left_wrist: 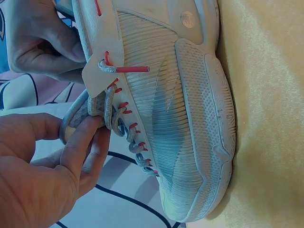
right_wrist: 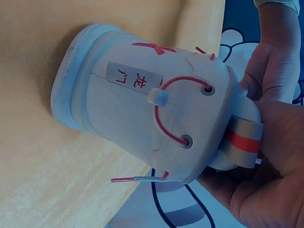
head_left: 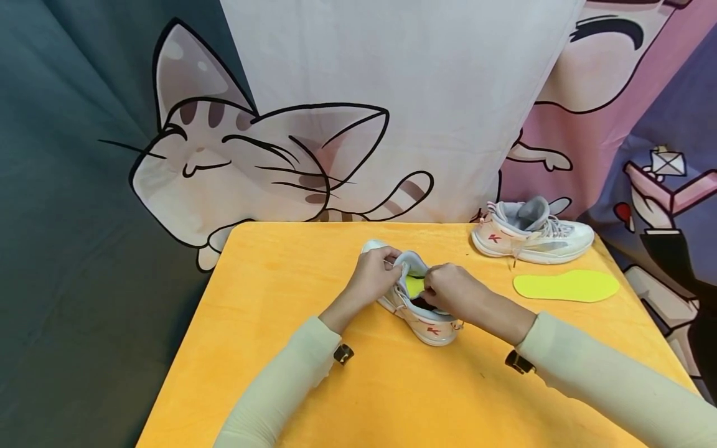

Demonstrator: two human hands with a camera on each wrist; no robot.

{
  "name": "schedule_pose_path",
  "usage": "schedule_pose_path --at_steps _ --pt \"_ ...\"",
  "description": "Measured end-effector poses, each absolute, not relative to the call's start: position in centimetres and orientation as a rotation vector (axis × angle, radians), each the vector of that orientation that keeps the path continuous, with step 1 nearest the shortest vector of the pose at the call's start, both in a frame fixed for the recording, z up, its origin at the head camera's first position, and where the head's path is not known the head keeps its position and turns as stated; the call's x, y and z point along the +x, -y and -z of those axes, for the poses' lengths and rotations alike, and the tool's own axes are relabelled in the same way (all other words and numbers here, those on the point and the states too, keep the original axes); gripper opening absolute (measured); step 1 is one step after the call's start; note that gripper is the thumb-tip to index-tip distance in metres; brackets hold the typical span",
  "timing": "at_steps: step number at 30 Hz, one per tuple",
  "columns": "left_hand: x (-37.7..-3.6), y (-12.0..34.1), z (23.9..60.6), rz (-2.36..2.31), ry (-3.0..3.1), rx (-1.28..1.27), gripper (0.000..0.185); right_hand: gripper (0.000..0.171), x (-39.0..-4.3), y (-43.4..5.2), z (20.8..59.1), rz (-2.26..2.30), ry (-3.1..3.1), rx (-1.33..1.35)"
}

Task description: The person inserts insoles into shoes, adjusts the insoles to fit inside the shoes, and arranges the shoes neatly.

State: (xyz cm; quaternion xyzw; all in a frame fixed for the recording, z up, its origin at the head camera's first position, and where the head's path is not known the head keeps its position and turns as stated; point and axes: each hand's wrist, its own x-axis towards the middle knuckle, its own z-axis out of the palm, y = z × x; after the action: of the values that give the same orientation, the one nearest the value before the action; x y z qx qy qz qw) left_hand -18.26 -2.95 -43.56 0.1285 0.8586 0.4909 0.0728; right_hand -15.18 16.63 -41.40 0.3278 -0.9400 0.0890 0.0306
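1. at the middle of the yellow table (head_left: 280,323), the shoe (head_left: 417,311) rests on its sole between my hands, its heel toward me and its toe pointing away.
2. my left hand (head_left: 372,274) grasps the tongue and the laces (left_wrist: 102,107), fingers curled round them, and holds the opening wide.
3. my right hand (head_left: 454,289) grasps the heel collar, fingers curled over the rim by the striped pull tab (right_wrist: 244,142); the wrist view shows the heel (right_wrist: 142,109) with its red cord loop right against my palm.
4. a yellow insole (head_left: 414,285) shows inside the opening, between my two hands. i cannot tell how far in it sits or whether it lies flat.
5. to do this well, i judge i should keep the tongue pulled up and forward so the mouth stays wide, hold the heel steady against the table, and feed the insole toe-first so it does not fold.
6. the loose laces could slip into the opening and catch the insole, so i keep them bunched in my left fingers.
7. at the far right of the table stands a second shoe (head_left: 532,233), and a second insole (head_left: 566,286) lies flat just in front of it, well apart from my hands.
8. nothing lies between my hands and the shoe; a cat-print cloth (head_left: 252,162) hangs behind the table.
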Motion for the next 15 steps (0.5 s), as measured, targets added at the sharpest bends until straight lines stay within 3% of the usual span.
schedule_pose_path --at_steps 15 --pt "-18.2 3.1 43.6 -1.474 -2.582 0.382 0.024 0.018 -15.9 -19.7 39.0 -0.508 3.09 0.836"
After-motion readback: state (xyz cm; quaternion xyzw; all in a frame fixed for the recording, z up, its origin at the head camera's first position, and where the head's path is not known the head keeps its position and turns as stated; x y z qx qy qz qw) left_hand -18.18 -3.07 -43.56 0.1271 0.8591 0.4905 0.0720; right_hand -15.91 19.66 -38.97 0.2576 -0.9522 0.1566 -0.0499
